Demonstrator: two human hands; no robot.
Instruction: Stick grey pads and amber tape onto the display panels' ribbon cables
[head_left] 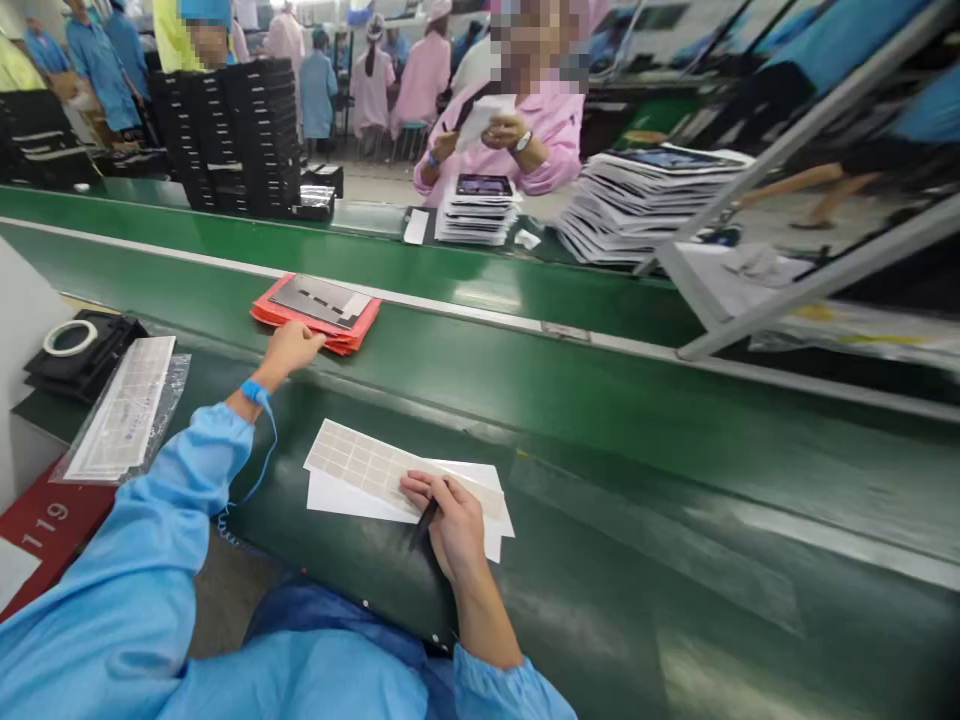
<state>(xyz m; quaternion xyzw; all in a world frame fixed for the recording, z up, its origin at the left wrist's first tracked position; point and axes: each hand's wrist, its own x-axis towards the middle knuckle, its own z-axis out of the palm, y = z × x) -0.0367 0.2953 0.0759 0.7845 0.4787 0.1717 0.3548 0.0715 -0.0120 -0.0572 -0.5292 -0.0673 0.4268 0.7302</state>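
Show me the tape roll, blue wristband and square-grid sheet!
Tape roll [49, 340], head view, on its white rim.
Blue wristband [255, 392], head view, on the band's middle.
Square-grid sheet [367, 465], head view, on its middle.

The left arm [176, 480], in a light blue sleeve, reaches out toward 1 o'clock, with a blue wristband [255, 392] on its bare wrist. The left hand [290, 348] turns toward 2 o'clock, palm down and fingers loosely together. Well apart at about 4 o'clock from it, the right hand [448, 527] curls in a pen grip, its fingers [418, 486] closed and pointing toward 10 o'clock. The bare right forearm [487, 625] rises toward 11 o'clock from its blue cuff.
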